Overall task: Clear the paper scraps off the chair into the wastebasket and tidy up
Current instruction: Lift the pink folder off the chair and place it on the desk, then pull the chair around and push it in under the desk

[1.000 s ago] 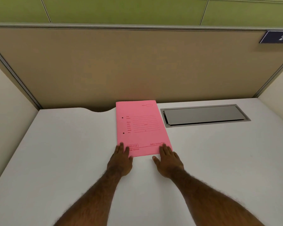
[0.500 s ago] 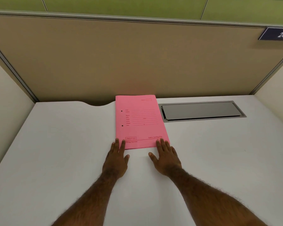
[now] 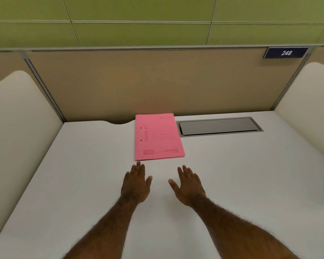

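White desk is carrying a pink folder, print too blurred for me; my left hand and right hand, flat and empty, are now lying clear of it.

I see my left hand and right hand bare, no rings, watch or gloves. Both forearms are hairy and uncovered, with no sleeves reaching them.

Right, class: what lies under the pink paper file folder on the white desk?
Only the white desk shows around the flat pink paper file folder. Whatever lies beneath or inside it is covered.
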`<state>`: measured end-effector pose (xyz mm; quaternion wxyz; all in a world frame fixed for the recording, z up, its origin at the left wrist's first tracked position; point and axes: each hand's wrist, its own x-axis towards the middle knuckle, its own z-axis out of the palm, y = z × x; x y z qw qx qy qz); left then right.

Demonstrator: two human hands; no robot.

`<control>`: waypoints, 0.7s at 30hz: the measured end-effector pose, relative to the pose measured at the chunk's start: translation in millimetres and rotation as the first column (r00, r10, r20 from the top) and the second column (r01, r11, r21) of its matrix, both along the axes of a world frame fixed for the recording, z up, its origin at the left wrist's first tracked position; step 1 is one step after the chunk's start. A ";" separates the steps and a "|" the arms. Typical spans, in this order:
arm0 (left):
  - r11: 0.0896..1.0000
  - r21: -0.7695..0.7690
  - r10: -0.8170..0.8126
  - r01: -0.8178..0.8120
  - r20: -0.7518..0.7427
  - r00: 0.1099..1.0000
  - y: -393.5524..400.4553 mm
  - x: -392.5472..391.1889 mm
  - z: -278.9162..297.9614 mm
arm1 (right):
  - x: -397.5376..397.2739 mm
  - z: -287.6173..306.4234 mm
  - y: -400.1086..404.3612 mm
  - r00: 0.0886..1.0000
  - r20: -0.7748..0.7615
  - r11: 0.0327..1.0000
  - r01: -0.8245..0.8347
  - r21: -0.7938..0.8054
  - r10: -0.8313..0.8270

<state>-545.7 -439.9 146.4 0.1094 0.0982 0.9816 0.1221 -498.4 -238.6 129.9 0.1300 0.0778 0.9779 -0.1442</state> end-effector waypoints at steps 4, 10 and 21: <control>1.000 -0.016 0.011 -0.011 0.002 1.000 4.0 62.9 35.4 | 56.8 29.7 3.4 0.998 -0.049 0.999 -0.028 -0.018 0.027; 0.999 -0.032 0.013 -0.014 -0.019 1.000 9.9 174.3 73.8 | 155.7 72.2 12.3 0.992 -0.117 0.997 -0.059 -0.048 0.053; 0.999 -0.011 0.053 -0.054 -0.077 0.996 21.4 323.9 122.2 | 299.4 130.4 35.2 0.965 -0.252 0.995 -0.081 -0.052 0.066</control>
